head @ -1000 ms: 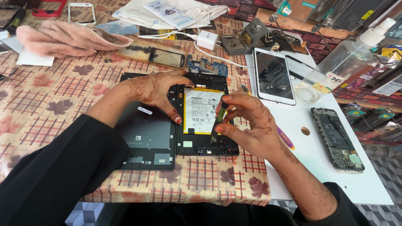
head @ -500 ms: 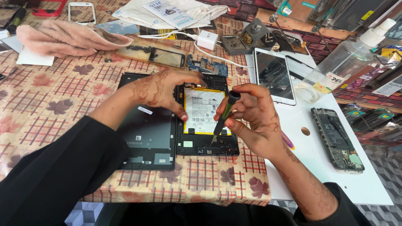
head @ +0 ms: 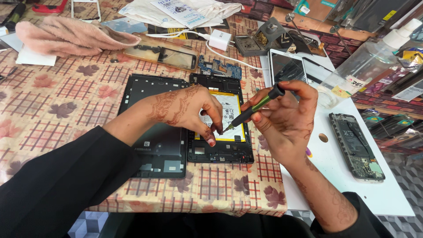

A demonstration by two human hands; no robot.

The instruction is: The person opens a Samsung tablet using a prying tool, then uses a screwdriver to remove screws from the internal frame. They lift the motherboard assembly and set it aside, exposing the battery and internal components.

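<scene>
Two hands work over one opened tablet [head: 220, 152]. Its frame holds one pale battery [head: 231, 115], lying directly under both hands. One green screwdriver [head: 253, 109] sits pinched in the curled fingers of the right hand [head: 284, 121], tip down on the battery. Just beside that tip, the left hand [head: 185, 110] presses loosely bent fingertips, holding nothing. One dark back cover [head: 152, 145] lies under the left wrist.

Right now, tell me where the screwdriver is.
In the head view the screwdriver sits right of centre, held in the right hand, its tip down on the opened tablet beside the left hand.
</scene>
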